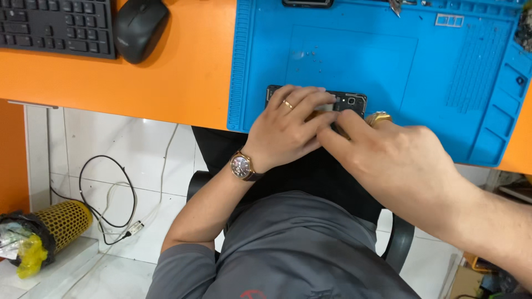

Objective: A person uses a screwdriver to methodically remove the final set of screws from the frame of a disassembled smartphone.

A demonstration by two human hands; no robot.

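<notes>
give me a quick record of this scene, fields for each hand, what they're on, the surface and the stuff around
left hand: lies flat on the opened phone, ring on one finger, wristwatch on the wrist
right hand: fingers meet the left hand at the phone's near edge, gold ring
phone: dark, back cover off, insides showing, mostly hidden by the hands
surface: blue work mat on an orange desk
desk items: black keyboard, black mouse
floor: yellow mesh bin, loose cables
</notes>
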